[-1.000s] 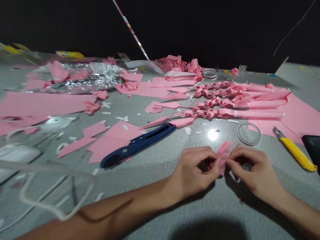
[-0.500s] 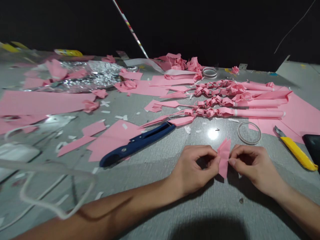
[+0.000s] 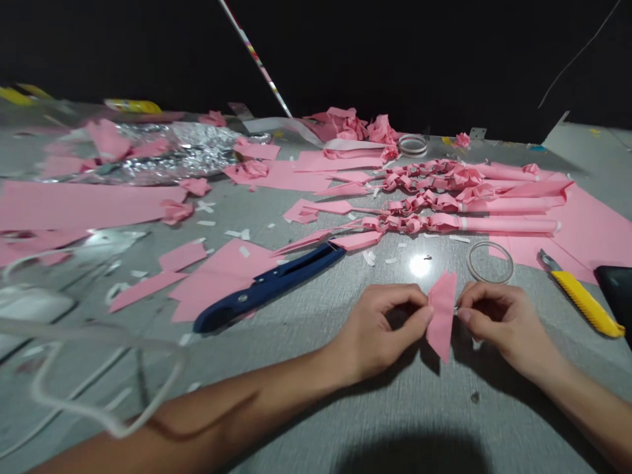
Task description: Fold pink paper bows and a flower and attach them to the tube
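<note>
- Left hand (image 3: 382, 332) is pinching the folded pink paper (image 3: 442, 316) by its left edge, thumb against forefinger.
- Right hand (image 3: 511, 322) is bringing thumb and forefinger together at the paper's right edge; cannot tell whether they are gripping it.
- Paper is standing roughly upright between the two hands, in front of the worker; cannot tell whether its lower tip is touching the table.
- Judgement: the layers are likely slipping unless the left pinch is staying firm and the right fingers are working lightly, close to the edge; hard squeezing is risking stray creases.
- Dark wall (image 3: 395, 52) is closing off the far side.
- Grey table (image 3: 296, 388) is reflecting a bright spot of light.
- Crinkled silver film (image 3: 182, 145) is lying far left.
- Blue-handled tool (image 3: 257, 289) is resting partly over pink sheets.
- Yellow cutter (image 3: 585, 299) is lying at right.
- Ring (image 3: 490, 263) is lying beyond the right hand.
- White scraps (image 3: 368, 258) are littering the surface.
</note>
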### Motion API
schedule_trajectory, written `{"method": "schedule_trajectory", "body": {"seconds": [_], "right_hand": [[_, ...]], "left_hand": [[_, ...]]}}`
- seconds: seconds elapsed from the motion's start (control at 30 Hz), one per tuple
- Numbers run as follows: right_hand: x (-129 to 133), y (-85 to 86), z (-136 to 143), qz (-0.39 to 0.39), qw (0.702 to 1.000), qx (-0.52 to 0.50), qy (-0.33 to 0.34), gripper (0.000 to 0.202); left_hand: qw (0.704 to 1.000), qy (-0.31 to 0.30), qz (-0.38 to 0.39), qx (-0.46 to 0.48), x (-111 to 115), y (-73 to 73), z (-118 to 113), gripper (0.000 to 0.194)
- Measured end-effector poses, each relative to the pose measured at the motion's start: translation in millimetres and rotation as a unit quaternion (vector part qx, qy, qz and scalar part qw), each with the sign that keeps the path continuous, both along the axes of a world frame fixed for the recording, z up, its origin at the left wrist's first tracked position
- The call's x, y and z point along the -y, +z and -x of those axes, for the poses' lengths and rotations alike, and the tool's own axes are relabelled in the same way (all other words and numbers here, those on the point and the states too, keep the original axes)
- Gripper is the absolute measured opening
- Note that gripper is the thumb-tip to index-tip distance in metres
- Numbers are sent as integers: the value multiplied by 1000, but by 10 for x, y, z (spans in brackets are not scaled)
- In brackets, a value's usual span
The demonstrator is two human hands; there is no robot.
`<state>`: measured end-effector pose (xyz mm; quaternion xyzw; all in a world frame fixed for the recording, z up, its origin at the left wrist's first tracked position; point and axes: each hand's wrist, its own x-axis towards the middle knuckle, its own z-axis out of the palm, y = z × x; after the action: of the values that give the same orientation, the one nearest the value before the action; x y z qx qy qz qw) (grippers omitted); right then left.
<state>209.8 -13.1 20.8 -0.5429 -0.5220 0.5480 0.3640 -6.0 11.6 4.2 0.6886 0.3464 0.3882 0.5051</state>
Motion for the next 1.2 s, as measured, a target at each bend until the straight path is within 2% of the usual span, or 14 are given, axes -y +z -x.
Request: {"method": "schedule_trajectory", "body": {"seconds": [0.1, 0.2, 0.27, 0.43, 0.67, 0.77, 0.87, 0.97, 1.07, 1.2], "right_hand": [[6, -30, -24, -26, 999, -22, -8, 21], [31, -66, -37, -44, 998, -49, -25, 14], [47, -80, -35, -49, 996, -64, -27, 14], [67, -73, 17, -55, 996, -66, 23, 21], [86, -51, 78, -67, 996, -50, 27, 30], [87, -50, 74, -53, 997, -52, 31, 25], [89, -56, 69, -22, 996, -80, 45, 29], [100, -57, 87, -2, 995, -88, 45, 34], [122, -44, 124, 4, 996, -84, 40, 34], [156, -47, 165, -22, 998, -48, 35, 27]], "left_hand": [[999, -25, 37, 8, -37, -17, 15, 26], [999, -18, 40, 5, -61, -42, 21, 28], [999, -15, 33, 1, -65, -60, 23, 29], [999, -22, 7, -25, -52, -68, 29, 29], [995, -17, -74, -71, -30, -15, 36, 29], [994, -10, -81, -74, -26, -15, 32, 28], [994, -12, -64, -82, -21, -25, 22, 30], [994, 38, -61, -87, 1, -41, 16, 16], [986, 95, -113, -75, 38, -37, 17, 6], [982, 23, -180, -54, 72, 12, 28, 10]]}}
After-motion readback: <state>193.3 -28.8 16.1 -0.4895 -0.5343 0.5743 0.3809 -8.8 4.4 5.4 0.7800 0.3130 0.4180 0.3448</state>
